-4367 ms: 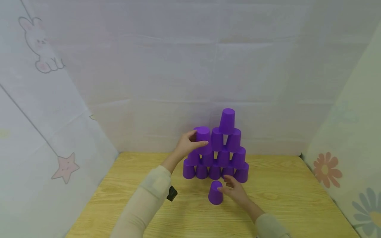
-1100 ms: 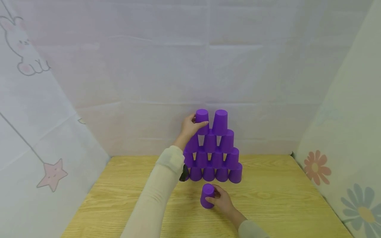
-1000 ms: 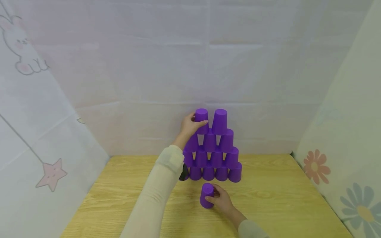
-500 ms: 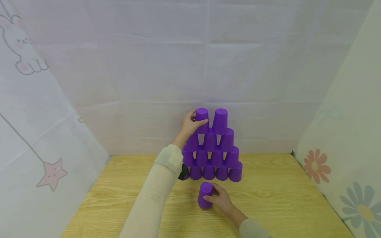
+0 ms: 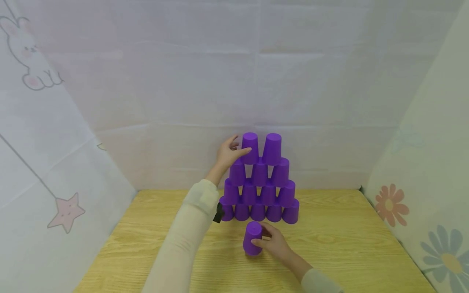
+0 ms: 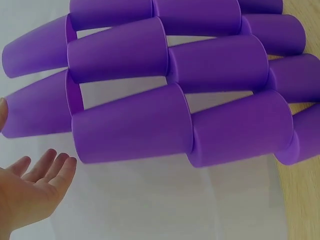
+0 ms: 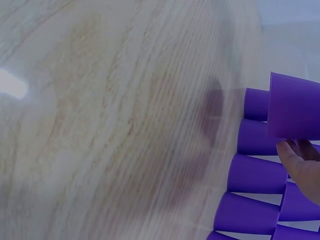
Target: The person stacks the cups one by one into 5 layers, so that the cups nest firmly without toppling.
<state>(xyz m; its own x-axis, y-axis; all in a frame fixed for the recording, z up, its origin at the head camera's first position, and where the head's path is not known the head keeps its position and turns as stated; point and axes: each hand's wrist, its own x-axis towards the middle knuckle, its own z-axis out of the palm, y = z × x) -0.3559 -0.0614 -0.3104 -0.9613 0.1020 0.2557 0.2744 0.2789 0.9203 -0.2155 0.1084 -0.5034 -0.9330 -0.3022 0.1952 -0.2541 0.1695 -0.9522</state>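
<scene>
Purple cups stand upside down in a stepped stack (image 5: 259, 173), with two at the top. My left hand (image 5: 228, 154) is beside the upper left cup (image 5: 250, 142); its fingers are spread and apart from that cup. In the left wrist view the fingers of the left hand (image 6: 37, 190) lie loose below the cup, the thumb at its edge. My right hand (image 5: 275, 243) pinches another upside-down purple cup (image 5: 253, 238) in front of the stack. The right wrist view has this cup (image 7: 295, 106) seemingly a little off the table, the right hand (image 7: 304, 167) at its side.
A wood-grain table (image 5: 329, 244) bears the stack near its back edge. White cloth (image 5: 183, 89) hangs behind, with patterned cloth at both sides. A small black object (image 5: 218, 213) shows beside the left sleeve, by the lower left cups.
The left hand carried a cup onto the top row, beside the other one, then loosened its fingers and drew slightly left. The right hand came to grip the front cup, which has shifted slightly.
</scene>
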